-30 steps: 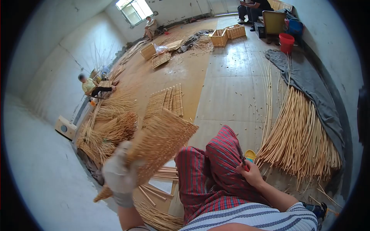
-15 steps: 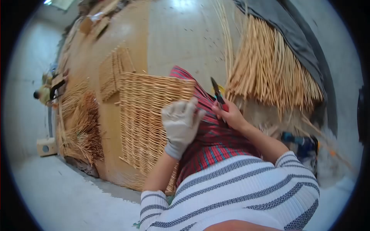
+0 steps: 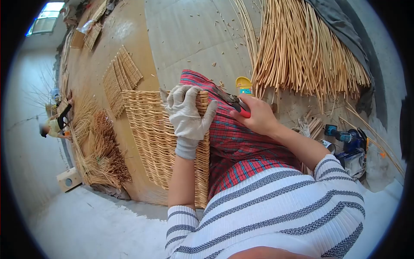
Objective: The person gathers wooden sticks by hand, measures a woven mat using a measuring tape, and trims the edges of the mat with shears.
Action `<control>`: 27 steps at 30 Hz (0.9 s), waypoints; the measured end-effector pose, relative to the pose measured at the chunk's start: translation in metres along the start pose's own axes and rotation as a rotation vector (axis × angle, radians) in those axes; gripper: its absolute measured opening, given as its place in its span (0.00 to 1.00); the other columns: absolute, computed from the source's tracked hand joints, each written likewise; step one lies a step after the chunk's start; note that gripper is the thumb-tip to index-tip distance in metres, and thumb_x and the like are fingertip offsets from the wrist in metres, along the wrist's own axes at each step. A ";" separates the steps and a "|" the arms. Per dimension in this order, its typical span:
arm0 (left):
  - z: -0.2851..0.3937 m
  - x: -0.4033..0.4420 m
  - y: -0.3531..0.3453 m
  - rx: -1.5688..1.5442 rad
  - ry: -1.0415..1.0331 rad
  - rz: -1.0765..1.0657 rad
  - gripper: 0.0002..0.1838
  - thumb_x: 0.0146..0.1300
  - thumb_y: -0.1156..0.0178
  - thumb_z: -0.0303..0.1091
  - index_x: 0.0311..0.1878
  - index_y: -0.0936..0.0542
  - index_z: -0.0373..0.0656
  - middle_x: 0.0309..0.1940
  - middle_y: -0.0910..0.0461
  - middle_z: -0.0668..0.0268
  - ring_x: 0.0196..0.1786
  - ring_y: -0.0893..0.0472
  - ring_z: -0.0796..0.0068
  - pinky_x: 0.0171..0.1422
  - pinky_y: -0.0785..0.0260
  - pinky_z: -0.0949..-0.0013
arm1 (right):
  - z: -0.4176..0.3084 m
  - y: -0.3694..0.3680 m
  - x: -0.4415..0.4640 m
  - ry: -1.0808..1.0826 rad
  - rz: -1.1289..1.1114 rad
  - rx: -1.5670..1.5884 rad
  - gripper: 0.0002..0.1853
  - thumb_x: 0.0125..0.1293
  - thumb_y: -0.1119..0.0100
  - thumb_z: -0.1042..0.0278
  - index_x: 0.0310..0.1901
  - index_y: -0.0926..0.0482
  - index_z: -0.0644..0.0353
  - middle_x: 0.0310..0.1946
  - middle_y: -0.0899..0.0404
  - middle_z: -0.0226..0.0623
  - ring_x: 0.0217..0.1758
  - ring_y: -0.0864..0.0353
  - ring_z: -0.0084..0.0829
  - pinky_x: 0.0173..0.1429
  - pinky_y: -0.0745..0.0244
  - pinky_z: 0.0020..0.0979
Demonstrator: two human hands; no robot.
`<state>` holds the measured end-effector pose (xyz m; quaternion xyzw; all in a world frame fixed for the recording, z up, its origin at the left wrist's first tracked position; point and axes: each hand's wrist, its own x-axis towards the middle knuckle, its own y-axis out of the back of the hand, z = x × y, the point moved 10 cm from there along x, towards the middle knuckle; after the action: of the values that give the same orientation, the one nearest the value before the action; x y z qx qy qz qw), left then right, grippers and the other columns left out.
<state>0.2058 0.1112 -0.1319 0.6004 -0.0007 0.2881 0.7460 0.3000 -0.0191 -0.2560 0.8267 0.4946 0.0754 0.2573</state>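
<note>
A woven wicker panel (image 3: 151,129) stands against my lap, its side edge towards my legs. My left hand (image 3: 187,113), in a pale work glove, is closed over the panel's top corner with the fingers curled across the weave. Bare, my right hand (image 3: 258,115) grips a pair of pruning shears (image 3: 235,102) by its red and black handle. The blades point up and left over the red plaid apron (image 3: 237,138), a little right of the panel. Whether the blades are parted cannot be made out.
Long peeled willow rods (image 3: 302,52) lie in a big pile at upper right, beside a yellow object (image 3: 244,83). A cordless drill (image 3: 338,133) lies at right. More woven panels (image 3: 123,80) and a rod heap (image 3: 101,146) are at left; another person (image 3: 55,125) works beyond.
My left hand has gone from hovering with fingers spread to gripping the panel's top corner. The panel has tilted and shifted. The shears have swung down to the left in my right hand.
</note>
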 end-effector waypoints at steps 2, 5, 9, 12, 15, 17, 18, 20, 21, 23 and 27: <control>-0.004 -0.002 -0.003 -0.044 -0.014 0.033 0.25 0.54 0.26 0.46 0.50 0.20 0.43 0.50 0.23 0.58 0.60 0.27 0.52 0.81 0.57 0.41 | 0.001 -0.005 0.005 -0.017 -0.019 -0.031 0.25 0.64 0.33 0.45 0.47 0.24 0.60 0.38 0.22 0.47 0.43 0.19 0.50 0.47 0.26 0.47; -0.010 -0.005 -0.006 -0.127 0.006 0.041 0.24 0.53 0.26 0.43 0.51 0.20 0.43 0.51 0.24 0.57 0.60 0.27 0.51 0.81 0.57 0.41 | -0.011 -0.004 0.006 0.108 0.033 -0.072 0.26 0.64 0.32 0.45 0.49 0.24 0.60 0.40 0.21 0.46 0.46 0.20 0.48 0.51 0.25 0.45; -0.010 -0.004 -0.005 -0.120 0.006 0.038 0.23 0.51 0.25 0.41 0.49 0.19 0.42 0.49 0.24 0.58 0.58 0.27 0.51 0.72 0.45 0.45 | -0.009 -0.008 0.008 0.077 -0.014 -0.061 0.28 0.63 0.31 0.46 0.53 0.24 0.60 0.42 0.21 0.44 0.48 0.20 0.46 0.53 0.26 0.43; -0.010 -0.005 -0.004 -0.108 -0.006 0.057 0.23 0.49 0.25 0.40 0.47 0.19 0.43 0.47 0.25 0.59 0.56 0.26 0.51 0.65 0.37 0.47 | -0.010 -0.009 0.009 0.064 -0.048 -0.071 0.28 0.62 0.30 0.46 0.55 0.24 0.58 0.42 0.22 0.43 0.49 0.21 0.45 0.54 0.26 0.43; -0.011 -0.006 -0.004 -0.123 -0.006 0.061 0.23 0.49 0.25 0.40 0.47 0.19 0.43 0.47 0.25 0.59 0.55 0.26 0.51 0.65 0.37 0.47 | -0.010 -0.011 0.008 0.062 -0.079 -0.073 0.29 0.62 0.30 0.45 0.57 0.25 0.57 0.42 0.23 0.43 0.49 0.21 0.45 0.54 0.26 0.44; -0.012 -0.007 -0.004 -0.126 -0.006 0.063 0.22 0.49 0.25 0.40 0.47 0.19 0.43 0.47 0.24 0.59 0.55 0.26 0.51 0.65 0.37 0.47 | -0.012 -0.011 0.009 0.075 -0.086 -0.076 0.30 0.62 0.30 0.45 0.57 0.25 0.56 0.42 0.24 0.43 0.49 0.21 0.46 0.54 0.26 0.44; -0.012 -0.007 -0.004 -0.121 -0.010 0.063 0.22 0.49 0.25 0.40 0.47 0.19 0.43 0.47 0.24 0.60 0.55 0.25 0.51 0.65 0.37 0.48 | -0.011 -0.012 0.009 0.062 -0.104 -0.066 0.30 0.62 0.30 0.45 0.58 0.26 0.56 0.42 0.24 0.44 0.50 0.21 0.46 0.54 0.26 0.45; -0.011 -0.009 -0.005 -0.117 -0.016 0.064 0.22 0.49 0.25 0.39 0.47 0.19 0.43 0.47 0.24 0.60 0.55 0.25 0.51 0.65 0.37 0.48 | -0.011 -0.013 0.009 0.048 -0.120 -0.058 0.31 0.62 0.30 0.44 0.58 0.26 0.56 0.43 0.23 0.44 0.50 0.21 0.46 0.55 0.26 0.45; -0.016 -0.011 -0.009 -0.162 0.023 0.043 0.22 0.51 0.26 0.40 0.48 0.19 0.43 0.49 0.24 0.58 0.57 0.26 0.51 0.72 0.45 0.44 | -0.012 -0.011 0.009 0.061 -0.112 -0.064 0.31 0.62 0.30 0.45 0.59 0.26 0.56 0.44 0.23 0.45 0.50 0.21 0.47 0.55 0.26 0.45; -0.019 -0.012 -0.012 -0.206 0.065 0.020 0.23 0.53 0.27 0.40 0.50 0.19 0.43 0.51 0.24 0.56 0.60 0.27 0.51 0.80 0.54 0.41 | -0.015 -0.010 0.009 0.074 -0.108 -0.067 0.31 0.61 0.29 0.45 0.59 0.26 0.56 0.44 0.23 0.45 0.51 0.21 0.48 0.56 0.26 0.45; -0.013 -0.009 -0.006 -0.117 -0.003 0.077 0.22 0.49 0.25 0.39 0.47 0.19 0.44 0.47 0.24 0.61 0.56 0.25 0.52 0.67 0.37 0.47 | -0.011 -0.008 0.011 0.059 -0.064 -0.083 0.30 0.61 0.29 0.45 0.57 0.23 0.56 0.42 0.21 0.44 0.50 0.19 0.47 0.55 0.25 0.44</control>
<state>0.1961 0.1182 -0.1441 0.5557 -0.0419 0.3149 0.7683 0.2953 -0.0032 -0.2521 0.7965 0.5246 0.1121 0.2789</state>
